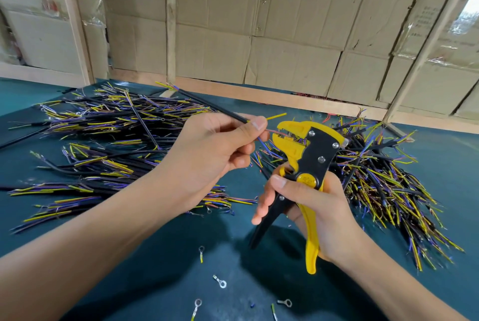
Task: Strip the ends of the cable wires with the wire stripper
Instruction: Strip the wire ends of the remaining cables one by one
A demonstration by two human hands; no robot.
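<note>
My left hand point(212, 149) pinches the end of a black cable point(207, 104) between thumb and fingers. The cable runs back and to the left over the pile. Its thin wires fan out past my thumb: a yellow one point(276, 115) points up and right, and a reddish one point(272, 132) reaches into the jaws of the wire stripper. My right hand point(316, 206) grips the yellow-and-black wire stripper point(308, 160) by its handles, jaws pointing up and left. The handles are spread apart.
A large pile of black cables with yellow, purple and brown wires point(108, 123) lies on the green table point(160, 256) at the left. A second pile point(383, 178) lies at the right. Several cut-off ring terminals point(220, 281) lie near the front. Cardboard walls point(259, 22) stand behind.
</note>
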